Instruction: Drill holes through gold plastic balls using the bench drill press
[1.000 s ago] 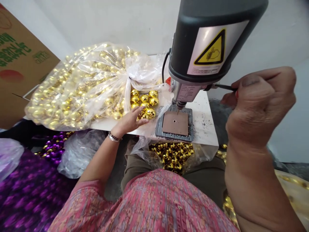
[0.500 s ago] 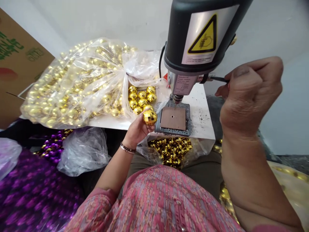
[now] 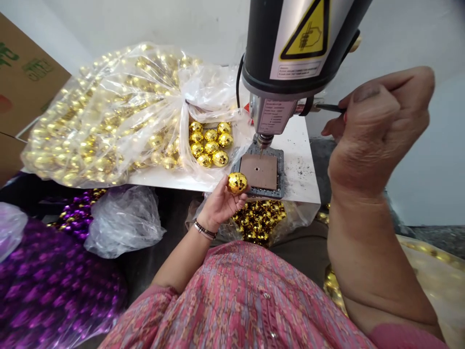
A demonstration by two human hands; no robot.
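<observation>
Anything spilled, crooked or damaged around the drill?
Dark specks lie scattered on the table, right of the base, with more on the base around the pad. Looks like loose debris, likely drilling waste. The ball in the left hand shows no visible damage.

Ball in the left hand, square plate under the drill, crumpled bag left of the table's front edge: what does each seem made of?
Ball: probably plastic with a mirror-like gold coating; its small facets catch sharp highlights.
Plate: matte brown, perhaps fibreboard or plastic; no clear grain settles it.
Bag: thin, glossy plastic film, judging by its see-through creases and glints.
</observation>
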